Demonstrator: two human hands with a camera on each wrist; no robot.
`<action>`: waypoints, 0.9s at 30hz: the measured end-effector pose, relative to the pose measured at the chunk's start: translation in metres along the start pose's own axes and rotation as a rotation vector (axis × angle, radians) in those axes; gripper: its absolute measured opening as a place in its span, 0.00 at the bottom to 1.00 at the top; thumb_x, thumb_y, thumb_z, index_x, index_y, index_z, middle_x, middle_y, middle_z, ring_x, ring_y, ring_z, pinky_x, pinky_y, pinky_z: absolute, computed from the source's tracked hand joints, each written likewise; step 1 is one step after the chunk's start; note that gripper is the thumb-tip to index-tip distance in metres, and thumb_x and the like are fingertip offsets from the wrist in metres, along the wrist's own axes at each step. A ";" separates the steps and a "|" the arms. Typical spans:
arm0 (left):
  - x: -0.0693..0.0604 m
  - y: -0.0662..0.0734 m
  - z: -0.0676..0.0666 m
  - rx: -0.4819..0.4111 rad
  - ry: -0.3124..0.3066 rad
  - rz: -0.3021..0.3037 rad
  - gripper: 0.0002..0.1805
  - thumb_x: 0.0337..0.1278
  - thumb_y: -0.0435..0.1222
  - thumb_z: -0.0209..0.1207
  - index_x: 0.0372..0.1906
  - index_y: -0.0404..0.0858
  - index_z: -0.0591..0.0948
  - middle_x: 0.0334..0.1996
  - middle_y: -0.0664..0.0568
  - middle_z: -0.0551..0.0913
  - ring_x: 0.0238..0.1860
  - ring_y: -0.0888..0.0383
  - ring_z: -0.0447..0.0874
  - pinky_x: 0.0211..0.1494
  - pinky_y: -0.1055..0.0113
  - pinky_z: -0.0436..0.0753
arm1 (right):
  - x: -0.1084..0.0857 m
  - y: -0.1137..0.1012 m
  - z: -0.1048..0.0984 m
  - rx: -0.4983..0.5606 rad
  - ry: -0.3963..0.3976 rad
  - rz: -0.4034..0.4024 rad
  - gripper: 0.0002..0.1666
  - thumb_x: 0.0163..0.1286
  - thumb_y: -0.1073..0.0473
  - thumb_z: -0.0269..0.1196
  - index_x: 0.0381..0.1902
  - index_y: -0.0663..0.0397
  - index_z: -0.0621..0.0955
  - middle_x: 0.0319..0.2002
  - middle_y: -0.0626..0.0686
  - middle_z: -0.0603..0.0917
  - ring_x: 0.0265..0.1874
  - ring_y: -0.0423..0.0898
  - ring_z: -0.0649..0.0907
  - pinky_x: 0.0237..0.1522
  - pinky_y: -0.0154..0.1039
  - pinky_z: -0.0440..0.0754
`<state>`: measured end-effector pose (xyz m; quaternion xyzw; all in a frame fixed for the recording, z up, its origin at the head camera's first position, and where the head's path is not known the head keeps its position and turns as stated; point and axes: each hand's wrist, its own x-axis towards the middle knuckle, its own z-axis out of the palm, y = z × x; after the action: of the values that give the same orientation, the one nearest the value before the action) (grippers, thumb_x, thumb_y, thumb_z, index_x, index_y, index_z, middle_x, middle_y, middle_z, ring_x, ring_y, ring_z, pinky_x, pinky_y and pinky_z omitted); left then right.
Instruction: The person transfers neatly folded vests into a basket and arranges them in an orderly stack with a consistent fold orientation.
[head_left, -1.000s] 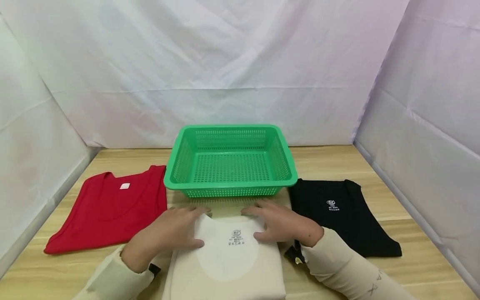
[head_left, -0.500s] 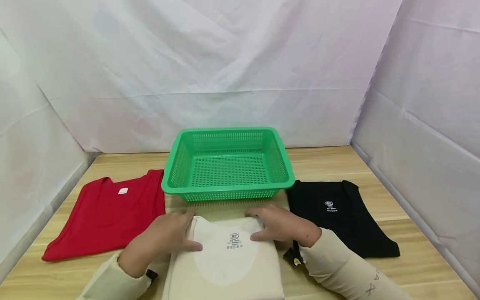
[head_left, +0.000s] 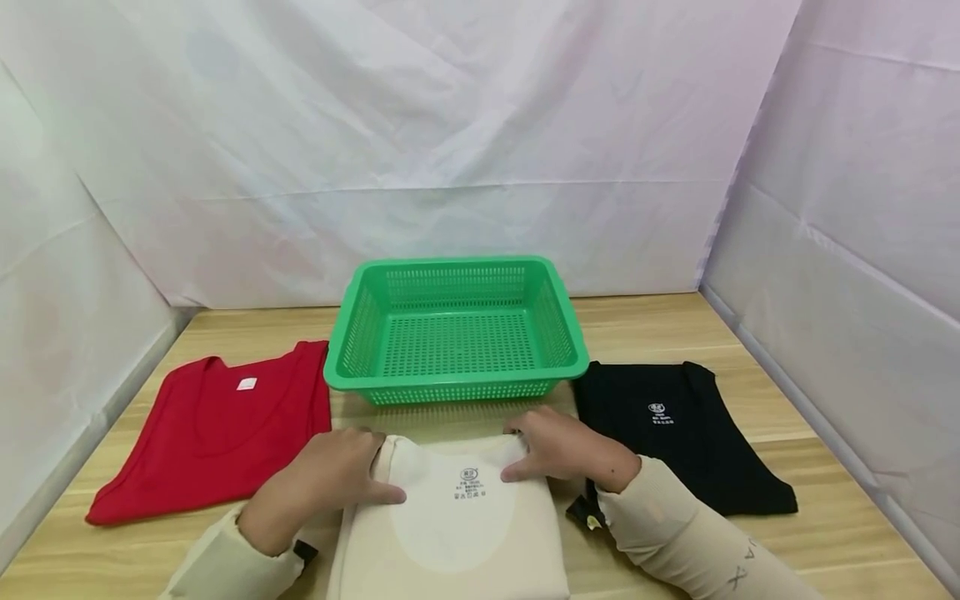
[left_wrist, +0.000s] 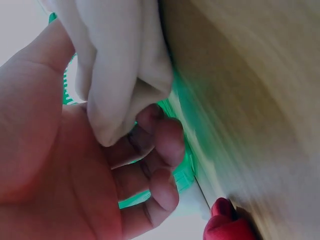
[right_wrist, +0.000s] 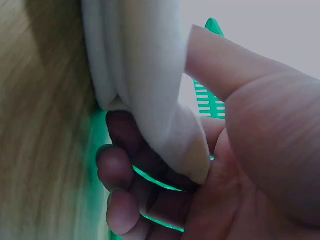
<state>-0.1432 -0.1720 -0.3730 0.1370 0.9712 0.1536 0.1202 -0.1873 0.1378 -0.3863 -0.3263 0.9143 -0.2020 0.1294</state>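
Folded cloth garments number three: one red garment, one cream garment, one black garment. There is one rectangular green perforated plastic basket, one wood-grain tabletop and three white cloth walls. Bare hands number two, one left hand and one right hand; cream sleeves, two.

Grn basket sits btwn red top, L, & blk top, R, w/ wht sheet behind.

Makeshift booth, judging by wht cloth walls & wood-grain tbl.
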 end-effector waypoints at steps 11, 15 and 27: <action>0.008 -0.008 -0.002 -0.030 -0.053 0.168 0.24 0.39 0.55 0.76 0.37 0.46 0.81 0.23 0.63 0.75 0.25 0.63 0.72 0.29 0.67 0.74 | -0.001 -0.001 -0.003 -0.018 0.038 -0.028 0.18 0.55 0.45 0.76 0.29 0.44 0.79 0.20 0.37 0.73 0.21 0.33 0.71 0.24 0.29 0.70; 0.004 -0.011 0.003 -0.078 -0.070 0.231 0.20 0.42 0.53 0.75 0.34 0.49 0.79 0.21 0.65 0.73 0.23 0.66 0.71 0.27 0.71 0.73 | -0.005 -0.006 0.002 0.001 0.026 -0.018 0.17 0.55 0.46 0.76 0.29 0.44 0.78 0.20 0.36 0.74 0.20 0.32 0.71 0.23 0.28 0.71; 0.004 -0.009 -0.006 -0.154 -0.065 0.327 0.15 0.46 0.45 0.75 0.33 0.52 0.78 0.22 0.68 0.74 0.23 0.70 0.71 0.27 0.73 0.74 | -0.004 -0.003 -0.006 0.273 -0.093 -0.122 0.15 0.63 0.52 0.71 0.40 0.44 0.75 0.31 0.38 0.79 0.28 0.30 0.76 0.32 0.28 0.79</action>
<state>-0.1502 -0.1808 -0.3712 0.2881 0.9170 0.2407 0.1349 -0.1848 0.1404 -0.3796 -0.3697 0.8500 -0.3164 0.2019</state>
